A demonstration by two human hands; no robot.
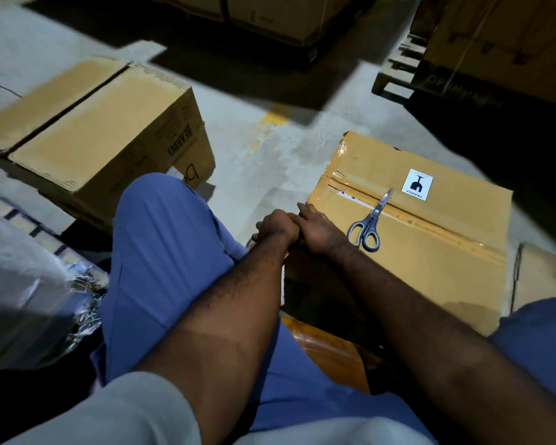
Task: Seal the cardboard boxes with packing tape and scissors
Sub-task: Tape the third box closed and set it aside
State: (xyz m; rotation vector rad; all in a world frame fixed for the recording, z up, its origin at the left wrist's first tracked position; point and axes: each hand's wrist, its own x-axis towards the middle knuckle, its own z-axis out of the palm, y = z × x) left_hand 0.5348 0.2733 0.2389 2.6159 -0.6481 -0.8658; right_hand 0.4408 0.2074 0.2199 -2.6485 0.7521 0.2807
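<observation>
Head view: scissors (368, 221) just beside right grip (315, 232)

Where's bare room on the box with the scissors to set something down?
The box is bare on its near half, between scissors and right edge; so is the floor beside the other box. Crowded: the left corner, where left hand and right hand meet.

Grey concrete floor (264, 162), scuffed and stained, carries a worn yellow painted mark (275, 116). Light falls in a bright patch across the middle, while hard dark shadows cover the far floor and the right side. A wooden pallet (394, 75) stands at the upper right, beside a dark load (482, 85) with faint lettering. At the left edge sits a pale bulk in crumpled plastic wrap (23, 268)
</observation>
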